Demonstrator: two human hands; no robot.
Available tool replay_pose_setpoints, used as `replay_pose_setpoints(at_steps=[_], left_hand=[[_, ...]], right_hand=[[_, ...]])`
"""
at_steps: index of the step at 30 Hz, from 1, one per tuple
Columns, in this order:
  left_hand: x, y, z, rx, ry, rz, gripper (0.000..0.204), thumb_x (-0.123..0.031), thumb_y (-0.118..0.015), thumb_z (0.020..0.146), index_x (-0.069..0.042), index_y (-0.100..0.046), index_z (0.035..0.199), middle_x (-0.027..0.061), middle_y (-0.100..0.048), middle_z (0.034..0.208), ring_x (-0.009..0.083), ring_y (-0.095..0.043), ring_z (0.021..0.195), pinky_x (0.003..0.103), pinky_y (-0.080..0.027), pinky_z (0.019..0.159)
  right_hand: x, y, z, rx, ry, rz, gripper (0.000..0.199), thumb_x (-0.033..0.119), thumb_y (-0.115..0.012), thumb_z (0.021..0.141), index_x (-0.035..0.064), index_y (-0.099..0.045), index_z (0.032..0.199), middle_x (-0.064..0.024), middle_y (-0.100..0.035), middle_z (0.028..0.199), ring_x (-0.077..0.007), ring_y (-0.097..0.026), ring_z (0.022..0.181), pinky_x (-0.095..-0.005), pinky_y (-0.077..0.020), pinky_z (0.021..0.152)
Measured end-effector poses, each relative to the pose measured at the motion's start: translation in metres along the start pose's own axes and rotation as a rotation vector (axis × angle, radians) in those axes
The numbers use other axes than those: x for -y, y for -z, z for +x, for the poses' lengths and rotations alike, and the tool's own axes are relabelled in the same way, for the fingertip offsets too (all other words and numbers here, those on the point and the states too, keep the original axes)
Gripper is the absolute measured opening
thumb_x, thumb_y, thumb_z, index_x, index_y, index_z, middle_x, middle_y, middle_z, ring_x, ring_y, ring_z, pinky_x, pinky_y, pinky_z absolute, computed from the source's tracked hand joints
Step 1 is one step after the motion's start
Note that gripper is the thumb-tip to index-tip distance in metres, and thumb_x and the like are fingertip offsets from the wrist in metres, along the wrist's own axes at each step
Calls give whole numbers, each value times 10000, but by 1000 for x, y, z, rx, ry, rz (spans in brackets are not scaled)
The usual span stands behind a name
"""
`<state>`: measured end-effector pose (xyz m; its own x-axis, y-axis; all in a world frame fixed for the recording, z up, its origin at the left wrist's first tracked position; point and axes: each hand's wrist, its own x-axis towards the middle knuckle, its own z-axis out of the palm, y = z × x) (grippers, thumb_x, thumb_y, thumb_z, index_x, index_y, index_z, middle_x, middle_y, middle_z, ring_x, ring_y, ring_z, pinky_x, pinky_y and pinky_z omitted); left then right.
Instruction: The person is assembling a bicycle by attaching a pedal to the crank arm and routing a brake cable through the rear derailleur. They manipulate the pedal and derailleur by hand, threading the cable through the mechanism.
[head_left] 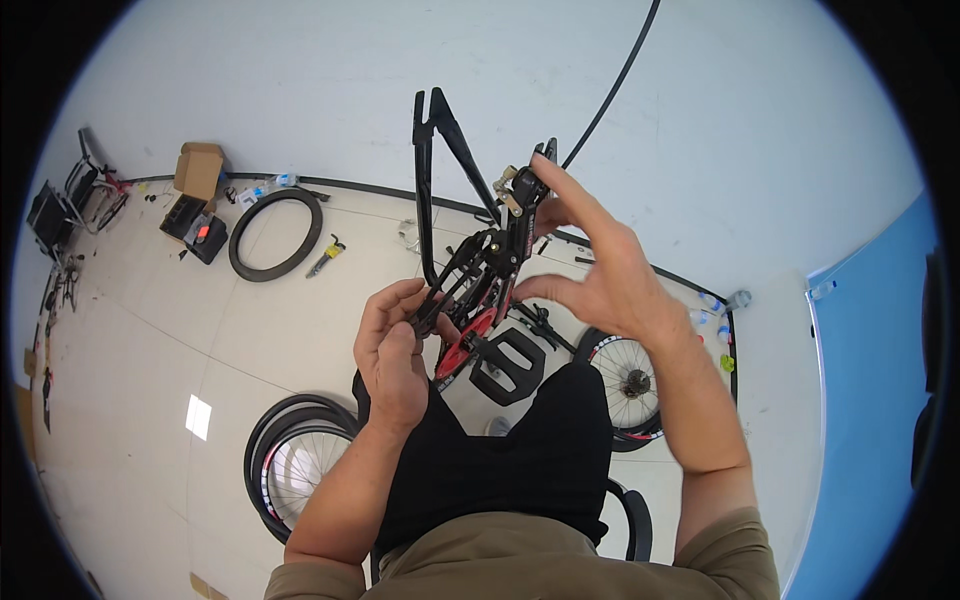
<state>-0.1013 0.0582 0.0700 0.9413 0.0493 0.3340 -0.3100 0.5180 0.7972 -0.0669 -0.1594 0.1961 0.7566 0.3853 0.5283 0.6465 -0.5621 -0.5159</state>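
The left hand (pixel 390 360) pinches a black metal bike frame (pixel 496 252); the right hand (pixel 622 275) is spread. A loose pinch could drop it.

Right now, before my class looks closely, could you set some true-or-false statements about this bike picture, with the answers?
1. The left hand is at the bike frame. True.
2. The right hand wears a glove. False: the right hand is bare.
3. The pedal is white. False: the pedal is black.
4. An open cardboard box is left of a loose tyre. True.
5. The rightmost wheel is fitted to the frame. False: that wheel is off it.
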Motion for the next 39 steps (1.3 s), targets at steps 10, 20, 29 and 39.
replay_pose_setpoints(at_steps=[10,20,29,39], left_hand=[[25,5,-3,53,16,-101,475,-170,-404,922,35,-446,1347,250,-622,1234,276,-614,855,408,-521,795],[73,53,-69,-119,286,185,344,-145,-503,1045,22,-469,1343,164,-678,1034,177,-642,762,305,-534,703],[8,14,9,-181,38,159,200,-105,-545,1011,13,-617,1155,141,-678,997,171,-612,784,314,-508,729],[-109,-97,136,211,-33,375,483,-335,-563,1032,59,-580,1310,157,-693,1122,147,-630,917,296,-506,808]], right_hand=[[-90,-69,-10,-307,-307,80,528,87,-655,895,-6,-457,1376,-215,-605,1245,-314,-591,1151,-407,-452,1009],[-120,-79,13,-272,-295,102,209,166,-569,1008,-6,-451,993,-232,-576,766,-398,-552,701,-446,-463,680],[-112,-83,12,-297,-318,118,213,188,-571,1012,8,-457,1002,-218,-563,737,-411,-556,694,-463,-455,662],[-124,-99,19,-599,-281,146,305,-7,-616,833,54,-565,1127,-180,-647,721,-394,-658,673,-422,-506,613]])
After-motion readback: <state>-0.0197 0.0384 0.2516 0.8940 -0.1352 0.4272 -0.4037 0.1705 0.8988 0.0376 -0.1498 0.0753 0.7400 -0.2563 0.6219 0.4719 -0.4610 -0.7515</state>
